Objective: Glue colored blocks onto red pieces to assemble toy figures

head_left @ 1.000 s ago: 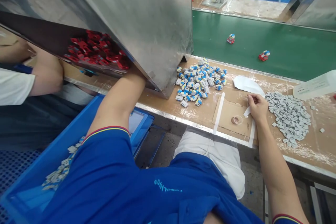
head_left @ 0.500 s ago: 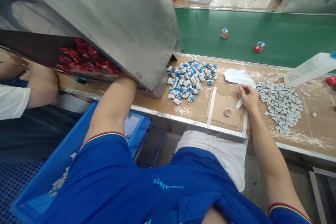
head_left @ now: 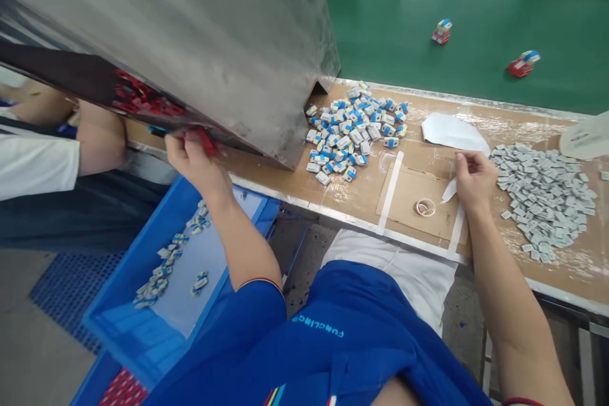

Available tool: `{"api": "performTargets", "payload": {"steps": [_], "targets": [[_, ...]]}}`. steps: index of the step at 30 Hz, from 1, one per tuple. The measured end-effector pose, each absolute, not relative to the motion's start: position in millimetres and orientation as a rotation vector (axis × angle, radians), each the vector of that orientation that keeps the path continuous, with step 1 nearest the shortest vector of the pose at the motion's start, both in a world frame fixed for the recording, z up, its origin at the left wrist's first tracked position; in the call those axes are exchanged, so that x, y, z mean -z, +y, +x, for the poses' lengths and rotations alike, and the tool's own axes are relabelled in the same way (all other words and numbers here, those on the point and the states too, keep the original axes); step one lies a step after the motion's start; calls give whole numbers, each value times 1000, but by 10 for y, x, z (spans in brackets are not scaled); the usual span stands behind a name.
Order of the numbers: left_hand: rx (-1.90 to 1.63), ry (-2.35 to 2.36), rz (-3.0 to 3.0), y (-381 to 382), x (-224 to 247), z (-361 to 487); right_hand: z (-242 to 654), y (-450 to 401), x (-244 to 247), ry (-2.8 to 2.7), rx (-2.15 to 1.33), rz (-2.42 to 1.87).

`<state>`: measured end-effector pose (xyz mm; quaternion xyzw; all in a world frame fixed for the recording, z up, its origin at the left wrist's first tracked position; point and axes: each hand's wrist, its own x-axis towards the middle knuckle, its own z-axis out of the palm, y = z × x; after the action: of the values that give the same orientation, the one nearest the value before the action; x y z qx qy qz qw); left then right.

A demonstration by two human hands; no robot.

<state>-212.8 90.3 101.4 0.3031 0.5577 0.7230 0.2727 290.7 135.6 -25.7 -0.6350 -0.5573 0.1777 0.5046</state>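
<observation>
My left hand (head_left: 197,157) grips a red part (head_left: 206,141) at the lower edge of the metal bin (head_left: 214,44). Right of the bin, my right hand (head_left: 476,181) is closed around a white pointed piece (head_left: 450,190).

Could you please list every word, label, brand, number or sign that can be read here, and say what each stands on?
"FUNGLING®", seen upside down, on the blue shirt.
Bottle: printing too blurred to read.
Cardboard: a small mark, too small to read.
</observation>
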Motion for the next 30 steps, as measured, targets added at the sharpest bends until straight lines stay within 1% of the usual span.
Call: {"api": "performTargets", "payload": {"steps": [2, 4, 7, 11, 15, 21, 25, 30], "targets": [[-2025, 1599, 854, 683, -774, -2152, 2922, 1325, 245, -1295, -386, -1486], [-1886, 1573, 918, 455, -579, -2031, 2926, 1293, 214, -1292, -386, -1443], [-1595, 1308, 1006, 260, -398, -1633, 2893, 1227, 115, -1308, -411, -1357], [-1272, 1016, 937, 320, -274, -995, 2806, 1010, -52, -1231, -352, -1346], [-1059, 829, 986, 510, -118, -485, 2777, 605, -89, -1207, -284, -1435], [-924, 673, 915, 647, 75, 28, 2859, 96, 91, -1081, -354, -1612], [-895, 642, 841, 658, 57, 158, 2874, 66, 152, -998, -392, -1591], [-958, 677, 768, 613, 22, 177, 2872, 112, 133, -1074, -456, -1606]]}}
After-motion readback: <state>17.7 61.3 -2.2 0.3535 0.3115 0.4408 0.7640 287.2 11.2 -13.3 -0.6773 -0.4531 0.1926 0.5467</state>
